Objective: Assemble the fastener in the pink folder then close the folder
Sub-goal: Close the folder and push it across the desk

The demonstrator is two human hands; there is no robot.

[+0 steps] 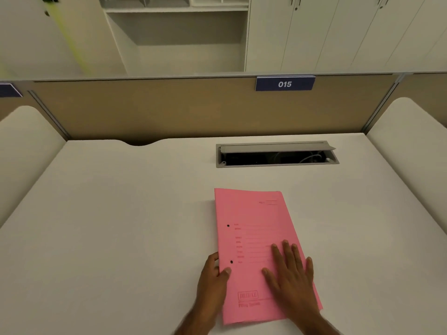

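The pink folder (254, 221) lies closed and flat on the white desk (121, 226), its printed cover facing up. Two small dark punch holes show near its left edge. My left hand (212, 279) pinches that left edge, thumb on top of the cover and fingers curled under the spine. Flat on the lower right part of the cover rests my right hand (290, 274), palm down with fingers spread. No fastener is visible.
An open grey cable tray (277, 154) is set into the desk behind the folder. A tan partition (145, 110) with a blue "015" label (285, 83) closes off the back. Rounded white dividers stand at both sides.
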